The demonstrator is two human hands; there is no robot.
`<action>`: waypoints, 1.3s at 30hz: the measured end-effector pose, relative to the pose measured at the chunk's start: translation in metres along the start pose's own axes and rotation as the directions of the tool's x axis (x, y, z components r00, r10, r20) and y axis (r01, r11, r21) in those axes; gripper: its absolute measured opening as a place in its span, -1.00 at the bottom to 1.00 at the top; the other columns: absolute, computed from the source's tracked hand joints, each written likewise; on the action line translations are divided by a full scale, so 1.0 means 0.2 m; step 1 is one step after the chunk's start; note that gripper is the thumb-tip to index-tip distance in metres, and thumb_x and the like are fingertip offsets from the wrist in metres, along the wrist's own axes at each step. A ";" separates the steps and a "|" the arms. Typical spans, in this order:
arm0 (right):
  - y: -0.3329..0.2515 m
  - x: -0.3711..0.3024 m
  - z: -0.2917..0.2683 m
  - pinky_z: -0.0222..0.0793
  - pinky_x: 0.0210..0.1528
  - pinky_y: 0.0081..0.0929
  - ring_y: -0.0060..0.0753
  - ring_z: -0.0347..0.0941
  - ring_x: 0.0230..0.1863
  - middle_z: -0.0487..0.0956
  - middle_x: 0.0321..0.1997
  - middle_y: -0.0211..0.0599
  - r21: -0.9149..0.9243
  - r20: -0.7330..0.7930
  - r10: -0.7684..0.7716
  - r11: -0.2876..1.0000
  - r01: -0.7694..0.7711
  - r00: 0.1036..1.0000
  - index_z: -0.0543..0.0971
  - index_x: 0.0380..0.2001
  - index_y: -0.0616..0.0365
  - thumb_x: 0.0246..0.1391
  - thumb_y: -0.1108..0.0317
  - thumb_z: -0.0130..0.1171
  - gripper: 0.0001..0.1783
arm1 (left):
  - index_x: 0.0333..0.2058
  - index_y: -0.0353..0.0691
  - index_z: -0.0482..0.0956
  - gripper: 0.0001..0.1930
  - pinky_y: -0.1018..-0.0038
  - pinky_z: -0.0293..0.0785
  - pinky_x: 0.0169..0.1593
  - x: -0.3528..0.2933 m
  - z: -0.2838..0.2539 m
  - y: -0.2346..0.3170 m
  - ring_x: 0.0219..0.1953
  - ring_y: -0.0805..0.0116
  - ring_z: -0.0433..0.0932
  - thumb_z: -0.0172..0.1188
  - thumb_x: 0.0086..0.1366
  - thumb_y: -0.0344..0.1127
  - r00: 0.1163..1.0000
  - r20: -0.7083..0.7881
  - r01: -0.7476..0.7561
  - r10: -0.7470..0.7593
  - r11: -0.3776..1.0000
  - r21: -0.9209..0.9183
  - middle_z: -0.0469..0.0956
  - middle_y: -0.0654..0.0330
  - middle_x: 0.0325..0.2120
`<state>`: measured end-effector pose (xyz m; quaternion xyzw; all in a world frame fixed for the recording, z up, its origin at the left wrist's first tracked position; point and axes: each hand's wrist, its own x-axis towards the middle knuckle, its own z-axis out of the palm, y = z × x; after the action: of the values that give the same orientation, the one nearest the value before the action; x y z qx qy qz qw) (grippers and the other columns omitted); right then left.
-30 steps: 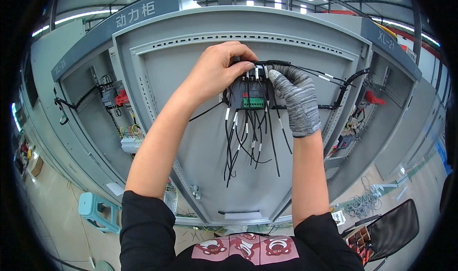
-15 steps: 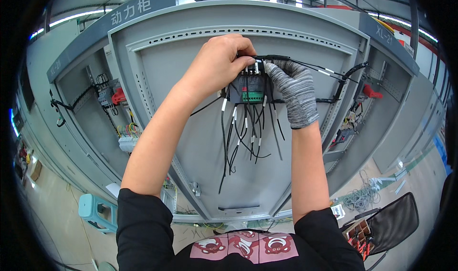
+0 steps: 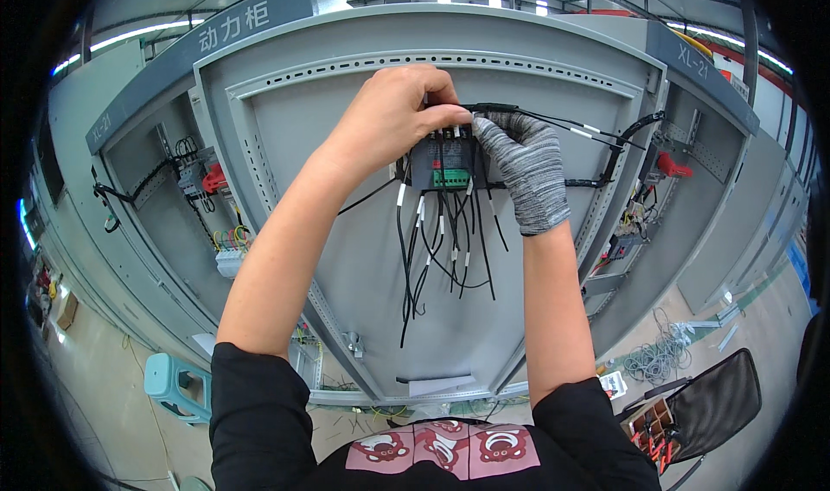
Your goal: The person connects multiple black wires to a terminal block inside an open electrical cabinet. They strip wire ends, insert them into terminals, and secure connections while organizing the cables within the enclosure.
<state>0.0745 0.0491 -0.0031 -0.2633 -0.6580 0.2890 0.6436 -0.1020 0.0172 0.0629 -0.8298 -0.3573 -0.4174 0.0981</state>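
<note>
A black module point(image 3: 424, 164) with a green terminal block point(image 3: 451, 178) is mounted on the grey cabinet panel. Thin black wires point(image 3: 420, 262) with white sleeves hang loose below it. At its top edge my bare left hand point(image 3: 399, 109) is closed, thumb against curled fingers, around black wire. My right hand point(image 3: 524, 164), in a grey striped glove, pinches black wire beside the left thumb. The exact strand between the fingertips is partly hidden. A dark wire bundle point(image 3: 497, 108) runs rightward from the hands.
A slotted rail point(image 3: 363, 60) crosses above. Neighbouring cabinets hold a red handle point(image 3: 215, 178) at left and another red handle point(image 3: 674, 165) at right. On the floor are a teal stool point(image 3: 162, 377), a mesh chair point(image 3: 716, 404) with a compartmented tool box, and coiled grey wire point(image 3: 655, 357).
Both hands have shifted slightly left, the right thumb now lower beside the left thumb. The loose wires have swung a little. A white strip shows more at the panel's bottom.
</note>
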 end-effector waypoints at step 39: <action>0.02 -0.09 -0.06 0.42 -0.24 -0.61 -0.60 0.50 -0.35 0.66 -0.30 -0.35 0.126 -0.056 -0.094 0.987 0.101 0.994 0.62 -0.07 0.19 0.26 0.31 0.14 -0.74 | -0.22 -0.30 0.63 -0.80 0.57 0.30 -0.32 -0.01 0.00 -0.04 -0.45 0.58 0.31 0.18 0.25 -0.31 0.996 0.078 0.051 -0.034 0.975 -0.216 0.48 0.35 -0.41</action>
<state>0.0876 0.0397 -0.0182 -0.1959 -0.6339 0.2923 0.6887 -0.1084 0.0230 0.0609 -0.8426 -0.3304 -0.4251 -0.0157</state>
